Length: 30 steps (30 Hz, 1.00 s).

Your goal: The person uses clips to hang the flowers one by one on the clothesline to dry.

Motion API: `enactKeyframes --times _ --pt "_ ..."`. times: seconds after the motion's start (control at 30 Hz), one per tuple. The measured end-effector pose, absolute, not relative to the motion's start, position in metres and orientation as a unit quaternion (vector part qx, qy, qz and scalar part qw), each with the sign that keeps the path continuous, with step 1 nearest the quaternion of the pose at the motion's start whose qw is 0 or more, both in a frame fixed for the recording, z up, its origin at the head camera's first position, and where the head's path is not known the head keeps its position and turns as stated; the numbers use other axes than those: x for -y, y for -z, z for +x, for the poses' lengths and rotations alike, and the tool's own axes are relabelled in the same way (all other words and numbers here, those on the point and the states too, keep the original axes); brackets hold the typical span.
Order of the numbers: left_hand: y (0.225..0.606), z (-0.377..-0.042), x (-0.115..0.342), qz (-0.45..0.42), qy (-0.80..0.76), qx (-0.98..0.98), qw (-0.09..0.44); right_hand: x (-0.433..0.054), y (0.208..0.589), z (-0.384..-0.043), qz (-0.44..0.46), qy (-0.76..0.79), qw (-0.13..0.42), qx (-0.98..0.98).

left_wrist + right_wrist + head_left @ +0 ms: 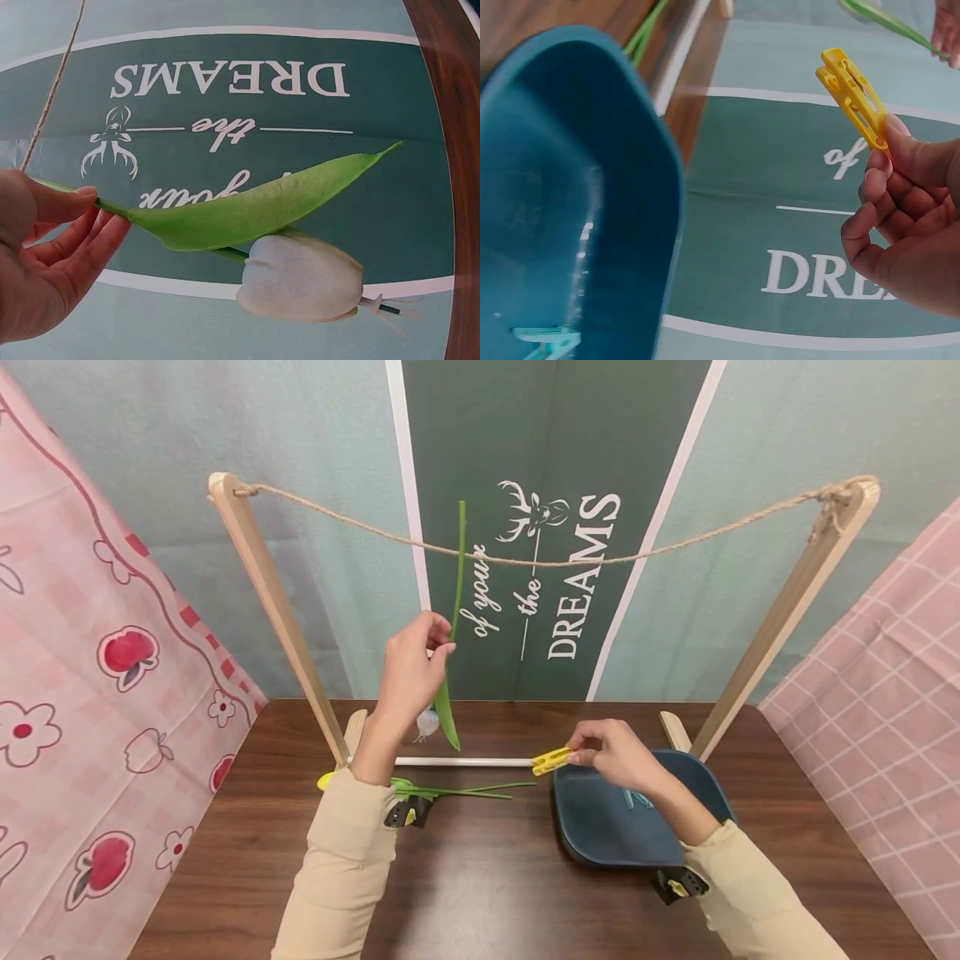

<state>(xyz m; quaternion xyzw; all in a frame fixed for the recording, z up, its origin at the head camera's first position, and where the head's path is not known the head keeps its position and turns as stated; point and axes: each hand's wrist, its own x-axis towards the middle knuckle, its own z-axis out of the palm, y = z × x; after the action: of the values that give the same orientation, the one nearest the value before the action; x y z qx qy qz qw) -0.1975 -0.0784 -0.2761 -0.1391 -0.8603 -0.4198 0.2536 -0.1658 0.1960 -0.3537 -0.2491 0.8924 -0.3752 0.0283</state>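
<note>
My left hand (411,667) pinches the green stem of an artificial white tulip (300,277), which hangs head down. Its long leaf (247,206) points downward beside the bloom, and the stem's free end rises past the twine (360,531) in the head view. Between thumb and fingertips, my right hand (618,753) grips one end of a yellow clothespin (859,101), above the left rim of a dark blue basin (592,856). A teal clothespin (547,341) lies inside that basin.
Two wooden posts (277,602) carry the slack twine, joined low down by a white rod (465,762). More green stems (480,792) and a yellow bloom (326,781) lie on the brown table (480,885), partly behind my left forearm. A printed curtain (555,410) hangs behind.
</note>
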Motion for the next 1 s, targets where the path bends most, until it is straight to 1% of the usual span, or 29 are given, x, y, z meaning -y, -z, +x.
enactKeyframes --times 0.53,1.0 --pt "0.278 -0.195 0.078 -0.138 0.421 0.861 0.250 -0.183 0.310 -0.176 -0.247 0.357 -0.018 -0.901" --pt "0.277 -0.195 0.078 -0.140 0.420 0.859 0.255 -0.175 0.273 -0.187 -0.262 0.324 -0.013 -0.909"
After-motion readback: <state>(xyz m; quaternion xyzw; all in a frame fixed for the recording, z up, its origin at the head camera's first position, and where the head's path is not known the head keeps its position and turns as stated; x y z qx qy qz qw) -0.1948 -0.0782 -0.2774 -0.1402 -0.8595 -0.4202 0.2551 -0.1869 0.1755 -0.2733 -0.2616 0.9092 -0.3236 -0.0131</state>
